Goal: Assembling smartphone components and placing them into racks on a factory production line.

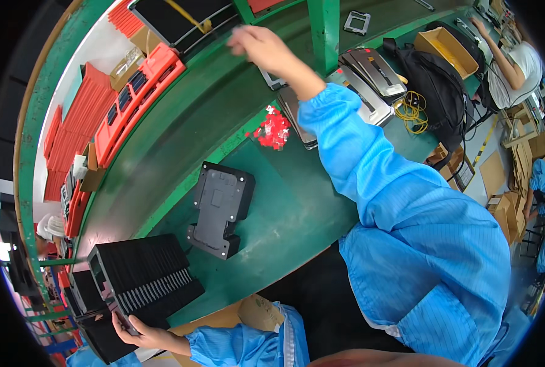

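My left hand [141,334] is at the lower left, beside the near end of a black slotted rack [156,278]. Its thumb and fingers close round a slim greyish piece that I cannot make out. My right arm stretches far forward, and my right hand [261,50] is above the green channel behind the bench. Its fingers are curled together, slightly blurred; what they hold, if anything, is hidden. A black moulded fixture [220,208] lies on the green bench [278,214] between my arms. Beyond it is a pile of small red and white pieces [272,128].
Grey flat panels [361,92] are stacked on the right, with a coiled yellow cable [411,113] and a black backpack [431,79] beside them. A green post [323,37] rises near my right hand. Red trays [138,98] line the left shelf. Another person [517,70] sits far right.
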`<state>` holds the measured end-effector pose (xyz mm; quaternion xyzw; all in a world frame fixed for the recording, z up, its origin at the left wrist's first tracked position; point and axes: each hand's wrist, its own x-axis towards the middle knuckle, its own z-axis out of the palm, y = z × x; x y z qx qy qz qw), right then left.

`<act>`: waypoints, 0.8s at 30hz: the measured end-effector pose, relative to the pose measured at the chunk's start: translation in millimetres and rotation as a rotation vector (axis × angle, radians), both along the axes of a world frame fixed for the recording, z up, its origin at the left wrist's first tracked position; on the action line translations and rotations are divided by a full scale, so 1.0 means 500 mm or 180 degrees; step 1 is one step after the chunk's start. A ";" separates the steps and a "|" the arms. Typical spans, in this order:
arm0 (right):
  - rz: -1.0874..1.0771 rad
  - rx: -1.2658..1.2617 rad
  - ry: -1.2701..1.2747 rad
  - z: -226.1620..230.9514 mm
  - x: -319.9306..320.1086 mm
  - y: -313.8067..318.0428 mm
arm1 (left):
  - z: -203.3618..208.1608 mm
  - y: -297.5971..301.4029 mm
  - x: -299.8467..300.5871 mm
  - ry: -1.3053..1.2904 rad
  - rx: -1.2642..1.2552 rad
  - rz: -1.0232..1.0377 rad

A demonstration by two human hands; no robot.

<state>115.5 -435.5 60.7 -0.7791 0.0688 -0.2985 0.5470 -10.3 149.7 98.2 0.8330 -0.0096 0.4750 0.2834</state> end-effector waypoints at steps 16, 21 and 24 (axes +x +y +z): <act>-0.0122 -0.2737 0.1629 -0.161 0.094 0.115 | -0.003 -0.002 -0.005 -0.0132 0.0118 0.0031; -0.1489 -0.2745 0.2107 -0.216 0.107 0.063 | -0.007 -0.018 -0.002 -0.0117 0.0030 -0.0102; -0.1127 -0.2441 0.2440 -0.177 0.101 0.062 | 0.002 -0.015 -0.010 -0.0177 0.0137 0.0020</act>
